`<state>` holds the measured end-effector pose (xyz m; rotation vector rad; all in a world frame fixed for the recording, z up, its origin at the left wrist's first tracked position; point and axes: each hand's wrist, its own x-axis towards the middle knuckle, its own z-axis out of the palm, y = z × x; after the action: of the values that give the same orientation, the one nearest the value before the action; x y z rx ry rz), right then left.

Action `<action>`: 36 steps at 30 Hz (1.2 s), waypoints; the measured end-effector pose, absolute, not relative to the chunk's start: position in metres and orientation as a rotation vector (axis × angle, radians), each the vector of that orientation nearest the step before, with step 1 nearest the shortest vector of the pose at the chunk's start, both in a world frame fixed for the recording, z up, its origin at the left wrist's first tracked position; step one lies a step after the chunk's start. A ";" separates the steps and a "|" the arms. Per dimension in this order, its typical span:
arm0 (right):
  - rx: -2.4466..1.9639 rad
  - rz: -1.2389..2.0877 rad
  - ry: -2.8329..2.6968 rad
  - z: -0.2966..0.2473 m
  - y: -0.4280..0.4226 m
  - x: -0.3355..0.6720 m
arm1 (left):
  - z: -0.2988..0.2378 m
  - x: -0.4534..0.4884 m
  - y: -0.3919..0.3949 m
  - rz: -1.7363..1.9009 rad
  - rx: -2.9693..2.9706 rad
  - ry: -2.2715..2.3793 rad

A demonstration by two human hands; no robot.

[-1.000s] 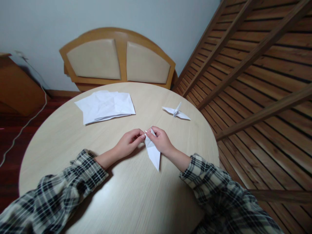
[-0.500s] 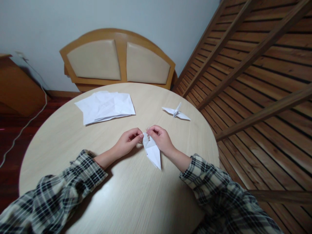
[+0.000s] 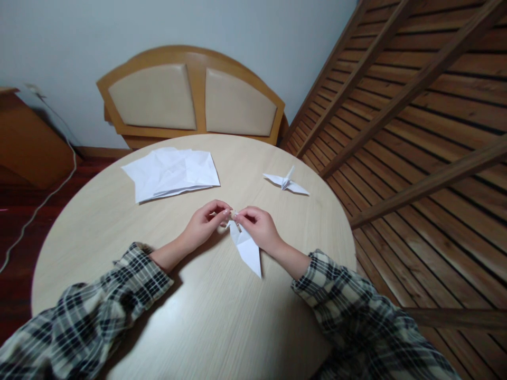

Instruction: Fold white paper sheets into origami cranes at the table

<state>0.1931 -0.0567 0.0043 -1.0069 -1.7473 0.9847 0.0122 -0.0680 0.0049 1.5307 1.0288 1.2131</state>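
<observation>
Between my hands is a partly folded white paper crane [image 3: 246, 248], its broad pointed end aimed down toward me. One narrow point ends in a small bent tip, close under my left fingers. My right hand [image 3: 259, 228] pinches another narrow point with thumb and forefinger. My left hand [image 3: 205, 224] is closed too, thumb and forefinger at the upper end of that same point, near the right fingertips. The fingers partly hide the end of the paper. A finished paper crane [image 3: 285, 183] with spread wings rests beyond my right hand.
A stack of creased white paper sheets [image 3: 170, 171] lies at the back left of the round wooden table [image 3: 190, 327]. Behind it stands a padded headboard [image 3: 201, 89]. A slatted wooden partition [image 3: 412, 158] leans along the right. A white cable [image 3: 43, 203] runs over the floor at left.
My left hand has moved slightly up from the left narrow point, whose bent tip now shows. Both hands' fingertips have come together at the other point. The stack and finished crane stay put.
</observation>
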 end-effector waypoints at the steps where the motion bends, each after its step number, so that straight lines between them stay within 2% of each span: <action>1: -1.003 0.971 -1.781 0.006 -0.058 0.193 | 0.005 0.012 -0.068 1.213 1.551 1.035; 19: -0.998 0.993 -1.918 0.009 -0.062 0.194 | 0.011 0.007 -0.068 1.194 1.823 0.968; 36: -0.994 0.996 -1.939 0.010 -0.062 0.191 | 0.010 0.017 -0.076 1.260 1.687 1.105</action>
<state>0.1913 -0.0616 0.0097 -0.9940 -1.9394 0.9965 0.0173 -0.0764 0.0099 1.6872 1.1054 1.2605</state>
